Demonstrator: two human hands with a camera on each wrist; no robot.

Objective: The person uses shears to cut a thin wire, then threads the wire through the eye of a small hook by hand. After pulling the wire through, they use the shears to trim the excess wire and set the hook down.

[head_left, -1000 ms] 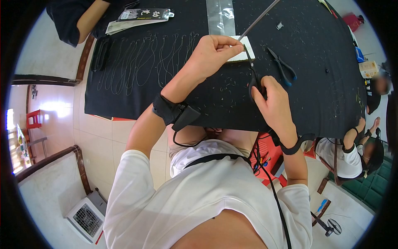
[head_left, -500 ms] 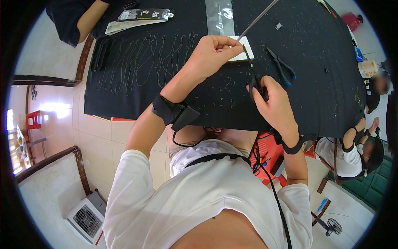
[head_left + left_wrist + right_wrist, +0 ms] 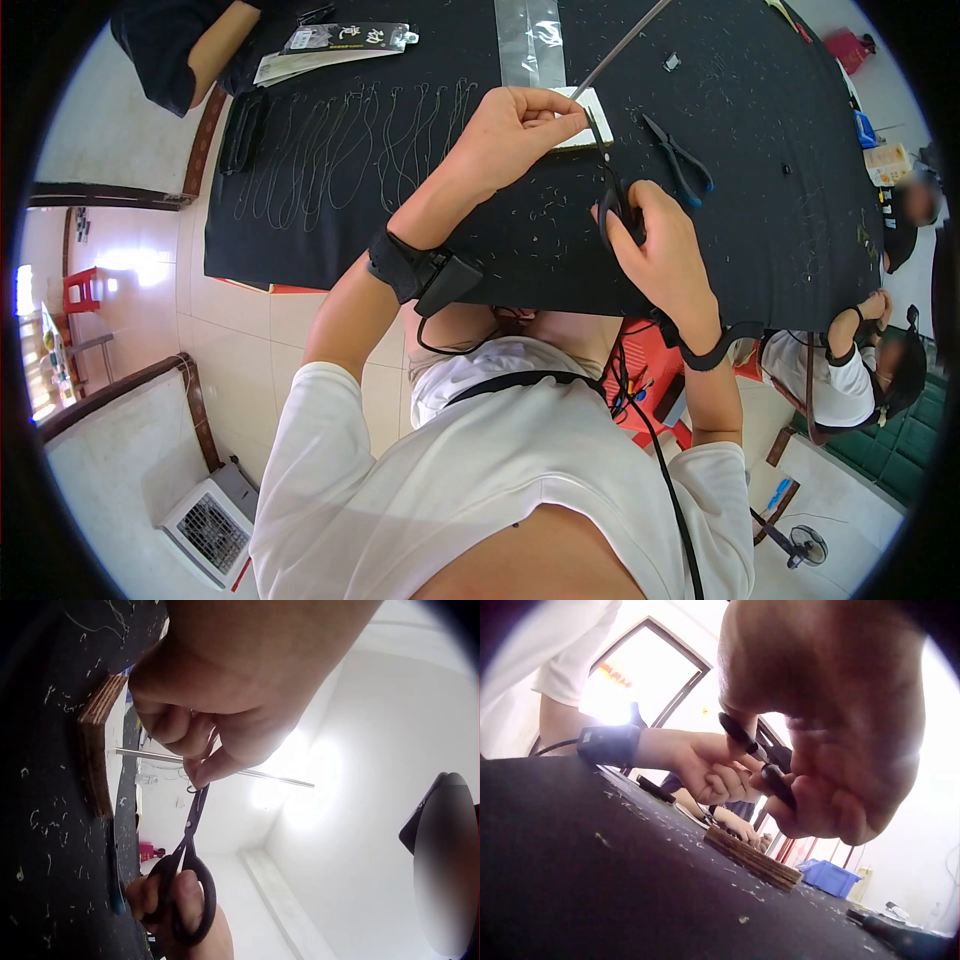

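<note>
Black scissors (image 3: 614, 194) are in the right hand (image 3: 664, 245), its thumb and fingers through the handles. Their blade tips reach the fingertips of the left hand (image 3: 512, 135), where thumb and index finger pinch a tiny item. In the left wrist view a small dark hook-like loop (image 3: 193, 789) shows at those fingertips, beside the scissors' tips (image 3: 196, 806). Behind the left fingers a thin metal rod (image 3: 277, 778) rises from a white-topped wooden block (image 3: 96, 754). The right wrist view shows the right hand (image 3: 832, 742) curled round the handles.
Pliers (image 3: 680, 160) lie right of the block. Looped threads (image 3: 330, 155) spread across the black cloth at left, near a labelled packet (image 3: 350, 37). A clear plastic bag (image 3: 531, 45) lies beyond the block. Small clippings are scattered about. Other people sit at the table's edges.
The right hand and scissors have shifted slightly, with the thumb moving a little left against the handle. The left hand holds nearly still.
</note>
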